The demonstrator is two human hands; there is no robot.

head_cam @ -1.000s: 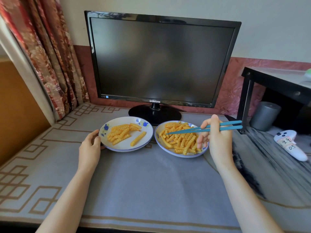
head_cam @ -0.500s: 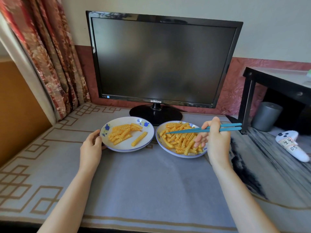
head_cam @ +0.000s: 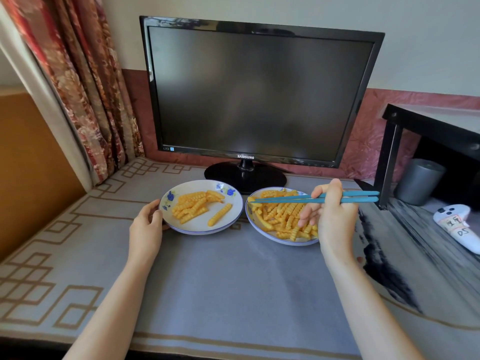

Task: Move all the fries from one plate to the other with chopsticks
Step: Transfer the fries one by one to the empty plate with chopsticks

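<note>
The fries [head_cam: 280, 216] are judged light, stiff and bumpy, so one is best pinched across its middle. Most are piled in the right plate [head_cam: 285, 241]; fewer are seen in the left plate [head_cam: 197, 226]. The blue chopsticks [head_cam: 285, 200] are gripped by the curled fingers of the right hand [head_cam: 335, 219], and no fry is held. The left plate's rim is held by the left hand [head_cam: 145, 227].

One head-worn camera (wide-angle, straight edges bow) looks forward and down at the table [head_cam: 233, 294] from close range; the left hand [head_cam: 145, 227] and right hand [head_cam: 335, 222] enter at the bottom edge.
</note>
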